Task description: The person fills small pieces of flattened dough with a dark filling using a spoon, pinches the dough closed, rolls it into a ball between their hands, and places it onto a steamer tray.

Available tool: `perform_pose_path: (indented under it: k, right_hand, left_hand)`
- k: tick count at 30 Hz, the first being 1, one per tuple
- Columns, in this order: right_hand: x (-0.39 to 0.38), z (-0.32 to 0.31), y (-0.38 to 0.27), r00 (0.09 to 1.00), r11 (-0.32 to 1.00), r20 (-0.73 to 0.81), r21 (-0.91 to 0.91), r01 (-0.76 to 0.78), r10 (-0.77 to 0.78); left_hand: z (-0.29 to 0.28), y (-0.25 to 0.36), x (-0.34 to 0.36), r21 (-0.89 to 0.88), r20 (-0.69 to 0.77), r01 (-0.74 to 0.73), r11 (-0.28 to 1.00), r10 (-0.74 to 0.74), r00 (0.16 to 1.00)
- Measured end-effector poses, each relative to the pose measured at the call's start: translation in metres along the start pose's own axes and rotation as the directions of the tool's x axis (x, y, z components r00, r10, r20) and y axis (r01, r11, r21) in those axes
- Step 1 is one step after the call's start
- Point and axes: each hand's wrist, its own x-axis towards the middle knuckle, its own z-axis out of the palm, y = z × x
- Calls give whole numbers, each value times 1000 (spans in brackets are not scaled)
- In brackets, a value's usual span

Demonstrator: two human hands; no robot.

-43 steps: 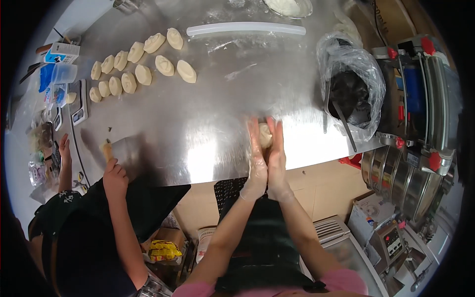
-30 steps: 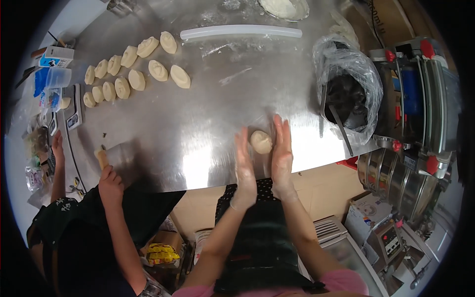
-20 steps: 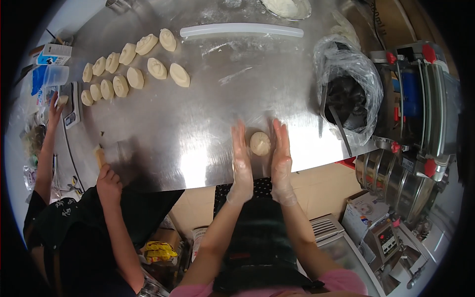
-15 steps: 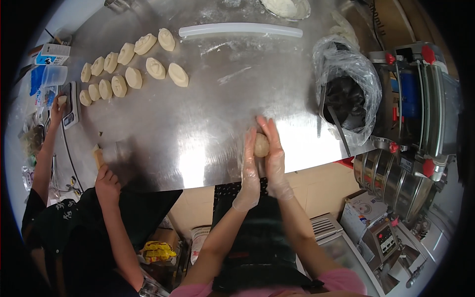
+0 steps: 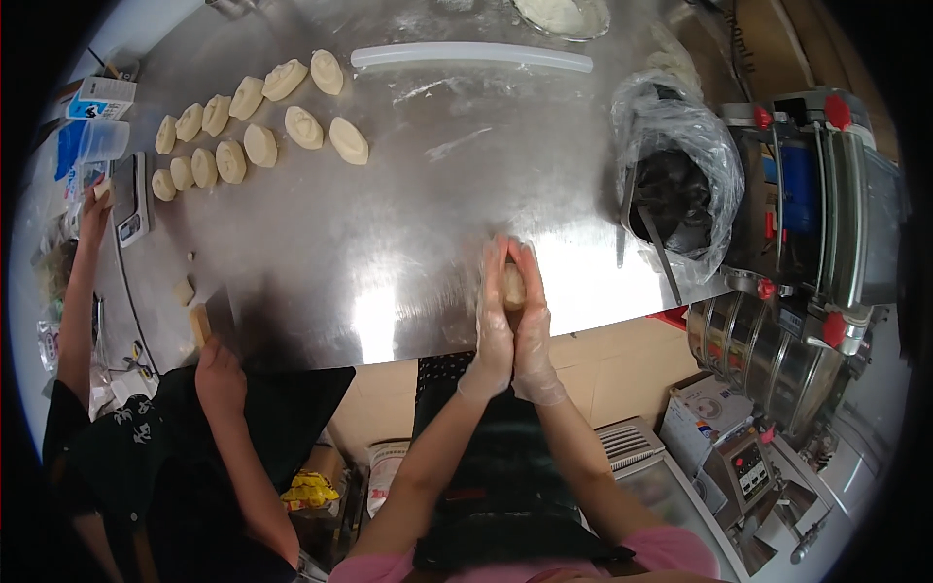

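Observation:
Between my two palms, just above the near edge of the steel table (image 5: pixel 428 262), is a round ball of dough (image 5: pixel 513 287). My left hand (image 5: pixel 494 325), in a clear plastic glove, presses against its left side. Gloved the same way, my right hand (image 5: pixel 532 325) covers its right side. The fingertips of both hands lean together beyond the ball, and the heels of the palms nearly meet. Part of the ball is hidden by the fingers. Two rows of shaped oval dough pieces (image 5: pixel 260 146) lie toward the far left.
At left, a co-worker's hand (image 5: pixel 221 379) grips a wooden-handled scraper (image 5: pixel 201 325) near a small dough piece (image 5: pixel 184 291). Their other hand holds a pale lump by a scale (image 5: pixel 134 214). A white rolling pin (image 5: pixel 471 58), flour bowl (image 5: pixel 564 15) and plastic-lined tub of dark filling (image 5: pixel 675 199) lie farther off.
My hands have drawn closer together around the dough ball, fingertips now leaning inward. The co-worker's scraper has moved nearer the table edge, and their other hand has shifted left.

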Motion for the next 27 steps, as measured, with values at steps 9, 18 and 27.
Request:
perform_pose_path:
  k: [9, 18, 27]
  right_hand:
    - [5, 12, -13, 998, 996, -68, 93, 10, -4]
    - [-14, -98, -11, 950, 987, -294, -87, -138, 107]
    - [9, 6, -34, 994, 409, 79, -912, 43, 72]
  left_hand:
    - [13, 1, -8, 100, -31, -106, 989, 109, 994]
    - [-40, 14, -43, 28, -148, -204, 979, 206, 967]
    - [-70, 248, 144, 311, 78, -286, 906, 275, 958]
